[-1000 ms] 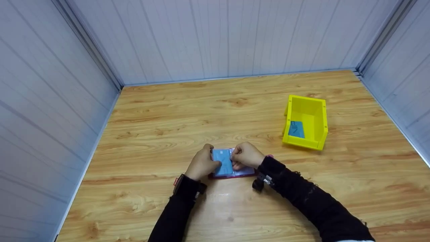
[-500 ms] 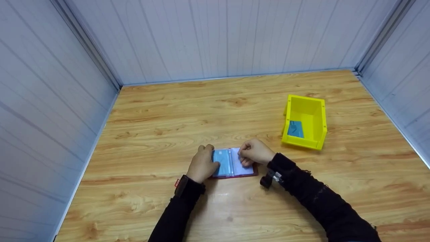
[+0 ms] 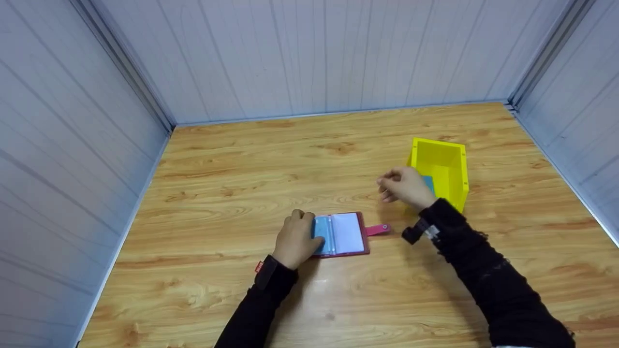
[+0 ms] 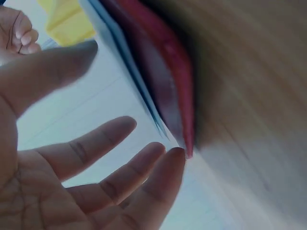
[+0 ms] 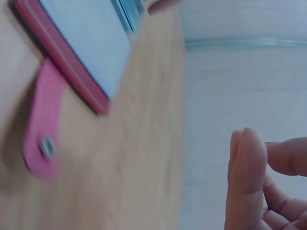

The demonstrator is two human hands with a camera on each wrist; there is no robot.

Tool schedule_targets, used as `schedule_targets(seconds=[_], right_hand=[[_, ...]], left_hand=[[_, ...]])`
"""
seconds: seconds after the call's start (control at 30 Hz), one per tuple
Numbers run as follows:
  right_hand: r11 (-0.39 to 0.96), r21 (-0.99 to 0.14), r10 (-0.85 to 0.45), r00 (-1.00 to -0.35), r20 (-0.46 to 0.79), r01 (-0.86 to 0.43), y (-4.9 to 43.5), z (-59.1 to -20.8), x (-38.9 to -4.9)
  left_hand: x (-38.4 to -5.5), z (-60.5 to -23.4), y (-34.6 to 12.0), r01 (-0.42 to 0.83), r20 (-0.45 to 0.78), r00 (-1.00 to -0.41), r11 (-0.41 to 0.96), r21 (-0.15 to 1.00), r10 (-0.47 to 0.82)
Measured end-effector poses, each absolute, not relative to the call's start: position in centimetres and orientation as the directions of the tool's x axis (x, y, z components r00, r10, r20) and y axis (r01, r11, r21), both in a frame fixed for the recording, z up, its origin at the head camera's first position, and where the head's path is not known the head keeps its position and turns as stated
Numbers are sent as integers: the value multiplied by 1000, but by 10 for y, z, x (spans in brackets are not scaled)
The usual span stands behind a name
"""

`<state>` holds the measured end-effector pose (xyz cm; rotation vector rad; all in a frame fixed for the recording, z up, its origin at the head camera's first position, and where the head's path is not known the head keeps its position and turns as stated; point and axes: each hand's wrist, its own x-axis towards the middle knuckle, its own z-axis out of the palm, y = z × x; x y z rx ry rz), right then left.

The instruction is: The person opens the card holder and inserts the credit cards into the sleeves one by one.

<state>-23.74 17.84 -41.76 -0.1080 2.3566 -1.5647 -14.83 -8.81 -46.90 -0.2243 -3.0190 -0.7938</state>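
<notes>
A red card holder (image 3: pixel 347 234) lies spread on the table, a white page at its right and a blue card (image 3: pixel 321 235) in its left sleeve. My left hand (image 3: pixel 296 238) rests at its left edge, thumb over the blue card; in the left wrist view, its fairly straight, spread fingers reach the holder's corner. My right hand (image 3: pixel 407 187) is raised in front of the yellow bin (image 3: pixel 463 166), fingers loosely bent and nothing between them. Behind that hand, another blue card (image 3: pixel 428 182) shows partly inside the bin.
From the holder's right side a pink strap (image 3: pixel 377 229) with a metal snap points across the wood-grain table (image 3: pixel 232 179). White panel walls (image 3: pixel 300 58) enclose the table at the back and both sides.
My right hand has left the holder's page and moved right and away toward the yellow bin, uncovering the strap. The left hand has stayed at the holder, shifting slightly right over the blue card.
</notes>
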Motion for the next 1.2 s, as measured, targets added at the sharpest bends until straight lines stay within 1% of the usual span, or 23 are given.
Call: schedule_targets(seconds=[0.23, 0.4, 0.6, 0.7, 0.93, 1.03, 1.2], right_hand=[[439, -893, -114, -980, -161, 96, 216, -397, -251], [522, -842, -45, -981, -188, 137, 233, -399, -262], [658, -730, -24, -964, -265, 184, 240, -408, -274], [719, -671, -13, -962, -272, 180, 242, -410, -276], [788, -588, 19, -960, -278, 186, 245, -412, -281], [843, -514, -2, -953, -303, 161, 248, -414, -284], [927, -360, -25, -940, -340, 105, 249, -421, -285]], left_hand=[[-145, -470, -84, 142, -3, -987, 875, 462, 161], [-144, -471, -83, 149, 8, -987, 885, 442, 162], [-144, -470, -82, 144, 6, -988, 894, 425, 156], [-144, -470, -81, 135, -10, -988, 895, 424, 154], [-142, -470, -83, 152, 4, -986, 888, 434, 167], [-142, -470, -84, 166, 15, -984, 885, 435, 177], [-143, -470, -84, 164, 7, -984, 881, 443, 180]])
